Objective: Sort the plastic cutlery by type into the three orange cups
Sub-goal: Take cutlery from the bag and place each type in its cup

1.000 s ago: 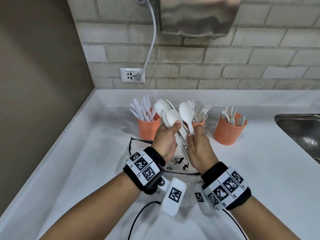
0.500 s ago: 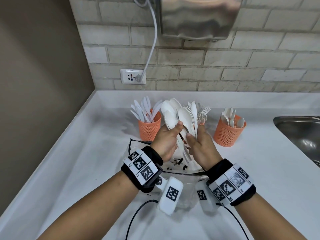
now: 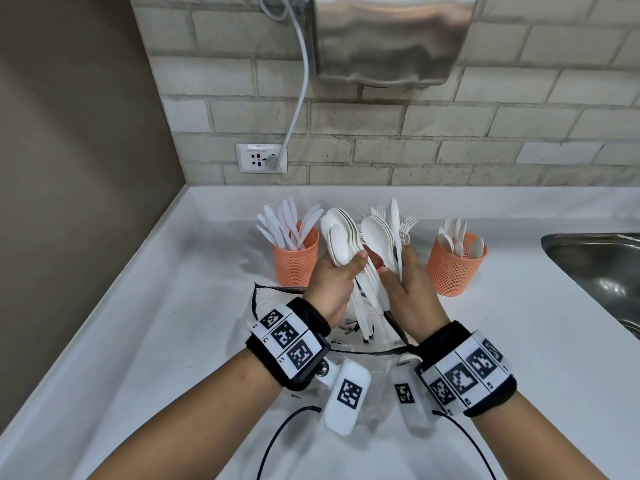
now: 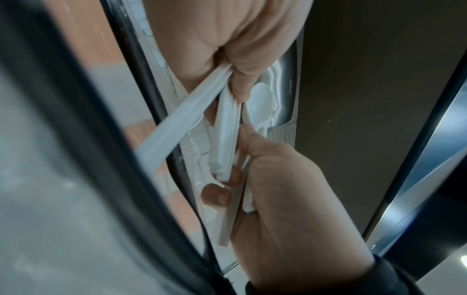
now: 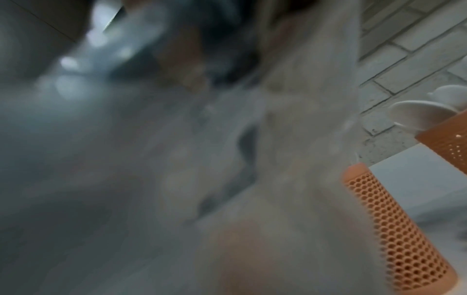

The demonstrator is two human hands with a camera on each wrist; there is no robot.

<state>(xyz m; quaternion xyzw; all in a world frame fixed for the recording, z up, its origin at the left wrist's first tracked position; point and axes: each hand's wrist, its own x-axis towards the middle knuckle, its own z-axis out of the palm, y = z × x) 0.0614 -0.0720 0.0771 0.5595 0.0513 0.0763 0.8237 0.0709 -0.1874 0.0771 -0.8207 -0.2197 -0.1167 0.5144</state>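
Over a clear plastic bag (image 3: pixel 273 299) my left hand (image 3: pixel 349 268) grips a fanned bundle of white spoons (image 3: pixel 341 237). Close beside it my right hand (image 3: pixel 398 271) holds a few more spoons (image 3: pixel 377 237) and an upright flat piece that looks like a knife (image 3: pixel 394 216). In the left wrist view the white handles (image 4: pixel 225 135) run from my left hand (image 4: pixel 227 59) down into my right hand (image 4: pixel 278 189). The left orange cup (image 3: pixel 296 261) holds knives. The right orange cup (image 3: pixel 455 268) holds small spoons. Forks (image 3: pixel 408 221) rise from the middle cup, hidden behind my hands.
A steel sink (image 3: pixel 595 268) lies at the right edge of the white counter (image 3: pixel 156 341). A hand dryer (image 3: pixel 391 36) hangs on the brick wall above, its cable plugged into an outlet (image 3: pixel 261 157). The right wrist view is blurred and shows a mesh cup (image 5: pixel 394 229).
My right hand went from one spoon to holding several pieces, with a flat one now standing upright. Both hands stay close together above the bag.
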